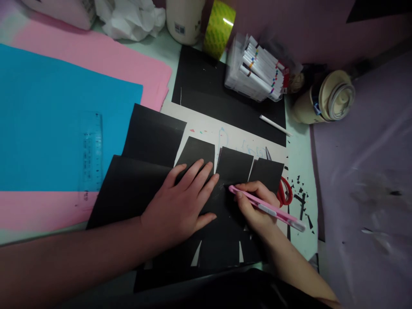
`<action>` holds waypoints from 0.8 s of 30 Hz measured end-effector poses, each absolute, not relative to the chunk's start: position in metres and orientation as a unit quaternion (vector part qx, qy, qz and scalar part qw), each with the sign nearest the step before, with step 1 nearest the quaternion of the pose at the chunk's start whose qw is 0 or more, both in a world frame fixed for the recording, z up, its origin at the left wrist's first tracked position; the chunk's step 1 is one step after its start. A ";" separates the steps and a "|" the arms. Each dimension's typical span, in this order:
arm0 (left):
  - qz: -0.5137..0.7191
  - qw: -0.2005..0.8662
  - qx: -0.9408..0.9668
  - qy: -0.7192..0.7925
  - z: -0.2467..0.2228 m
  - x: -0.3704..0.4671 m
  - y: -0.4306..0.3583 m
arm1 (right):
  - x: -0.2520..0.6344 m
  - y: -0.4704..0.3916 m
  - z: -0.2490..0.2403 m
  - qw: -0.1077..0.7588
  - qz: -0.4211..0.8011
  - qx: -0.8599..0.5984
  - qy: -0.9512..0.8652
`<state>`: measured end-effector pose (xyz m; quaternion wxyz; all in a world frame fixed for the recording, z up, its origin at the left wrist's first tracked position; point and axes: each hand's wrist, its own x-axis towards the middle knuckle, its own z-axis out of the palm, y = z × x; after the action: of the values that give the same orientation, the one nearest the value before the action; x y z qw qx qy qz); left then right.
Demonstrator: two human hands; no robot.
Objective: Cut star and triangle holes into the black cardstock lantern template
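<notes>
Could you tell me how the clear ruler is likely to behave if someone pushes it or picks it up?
The ruler looks like thin plastic, so it is probably light and fairly stiff. Lying flat across the blue sheet and pink paper, it would likely slide, not roll. Its low edges may be hard to get under.

Flat pale-green bench w/ lg. pink paper sheets at L, wht. paper sheet mid, tiny angular blk. scraps at R.
</notes>
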<state>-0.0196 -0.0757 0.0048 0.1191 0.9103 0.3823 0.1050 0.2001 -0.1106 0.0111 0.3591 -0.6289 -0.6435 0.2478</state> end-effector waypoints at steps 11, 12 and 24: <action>0.108 0.120 0.909 0.383 0.004 -0.019 -0.075 | 0.197 -0.108 0.015 0.336 0.237 -0.629 -0.660; 0.109 0.120 0.910 0.383 0.004 -0.019 -0.075 | 0.197 -0.108 0.015 0.336 0.236 -0.628 -0.661; 0.118 0.121 0.909 0.381 0.004 -0.019 -0.075 | 0.198 -0.108 0.014 0.344 0.238 -0.597 -0.685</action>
<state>-0.0191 -0.0750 0.0042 0.1213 0.9090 0.3809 0.1177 0.1983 -0.1076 0.0139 0.3443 -0.5966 -0.6848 0.2379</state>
